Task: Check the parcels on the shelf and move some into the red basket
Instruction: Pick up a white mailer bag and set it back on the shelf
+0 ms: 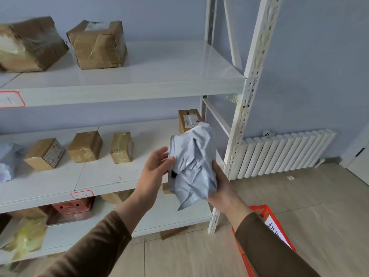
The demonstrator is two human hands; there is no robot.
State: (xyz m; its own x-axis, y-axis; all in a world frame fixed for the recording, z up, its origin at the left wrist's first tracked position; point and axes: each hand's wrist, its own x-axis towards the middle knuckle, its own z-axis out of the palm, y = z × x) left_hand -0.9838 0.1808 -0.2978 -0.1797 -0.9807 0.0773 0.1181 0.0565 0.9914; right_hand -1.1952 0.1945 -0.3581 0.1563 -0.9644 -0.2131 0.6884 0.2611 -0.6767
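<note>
Head view: both hands hold a crumpled grey poly-bag parcel (192, 166) in front of the white shelf (127, 92). Right hand (220, 184) cups it from below, fingers closed on it; left hand (154, 170) presses its left side, fingers loosely spread. Red basket (259, 211) sits on the floor at lower right, partly behind the right sleeve; cardboard boxes (85, 145) sit on the shelf.

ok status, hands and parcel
Left hand and right hand both on grey parcel, off the shelf. Red basket below right arm. Nothing in the way.
</note>
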